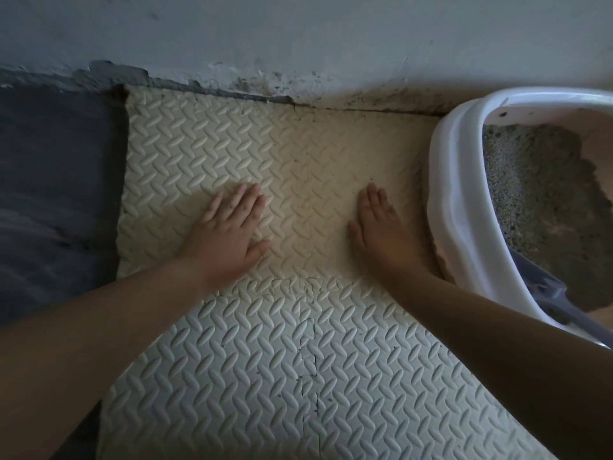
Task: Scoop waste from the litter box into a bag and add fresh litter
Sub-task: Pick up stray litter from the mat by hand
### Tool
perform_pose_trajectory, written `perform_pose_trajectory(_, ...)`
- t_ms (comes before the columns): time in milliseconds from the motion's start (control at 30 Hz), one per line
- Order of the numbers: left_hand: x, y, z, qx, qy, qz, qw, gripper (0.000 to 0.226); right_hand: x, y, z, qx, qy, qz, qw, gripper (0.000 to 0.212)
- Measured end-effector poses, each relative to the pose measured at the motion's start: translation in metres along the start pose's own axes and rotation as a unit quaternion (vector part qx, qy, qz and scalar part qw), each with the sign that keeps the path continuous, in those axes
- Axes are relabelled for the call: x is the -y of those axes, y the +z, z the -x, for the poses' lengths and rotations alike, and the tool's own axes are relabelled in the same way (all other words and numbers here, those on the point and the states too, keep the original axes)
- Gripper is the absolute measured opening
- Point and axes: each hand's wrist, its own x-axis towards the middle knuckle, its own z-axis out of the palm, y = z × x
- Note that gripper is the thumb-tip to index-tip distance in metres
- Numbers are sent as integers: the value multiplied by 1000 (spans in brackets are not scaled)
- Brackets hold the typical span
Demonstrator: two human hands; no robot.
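A white litter box [459,180] stands at the right, partly cut off by the frame edge. Grey litter [537,194] covers part of its floor, with bare pinkish bottom showing at the far side. A grey-blue scoop [544,290] lies inside near the front rim. My left hand [229,230] rests flat on the cream foam mat [298,144], fingers straight. Just left of the box, my right hand [381,227] also lies flat on the mat and holds nothing. No bag is in view.
The mat is made of interlocking textured tiles and runs up to a grey wall [298,34] with peeling, stained paint at its base. Dark grey floor or cloth [56,194] lies left of the mat.
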Motion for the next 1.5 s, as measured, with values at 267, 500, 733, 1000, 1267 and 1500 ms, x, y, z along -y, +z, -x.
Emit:
perform_pose_trajectory(267, 4, 1, -1, -8, 15, 7, 1000, 76, -9, -1, -11, -69, 37, -38, 996, 66)
perform_pose_trajectory(500, 10, 2, -9, -19, 2, 19, 1000, 79, 8, 11, -3, -7, -46, 6, 999, 73)
perform_pose_trajectory(733, -4, 4, -7, -21, 41, 18, 999, 74, 12, 22, 51, -64, 17, -33, 997, 66)
perform_pose_trajectory(1000, -12, 10, 3, -12, 96, 0, 995, 72, -8, 27, 61, -29, 145, -66, 987, 66)
perform_pose_trajectory(1267, -13, 3, 14, -2, 93, 7, 996, 71, 15, 35, 95, -93, -8, -71, 993, 63)
perform_pose_trajectory(1500, -26, 2, 16, 24, 112, -2, 993, 74, -9, 49, 114, -71, 126, -90, 985, 80)
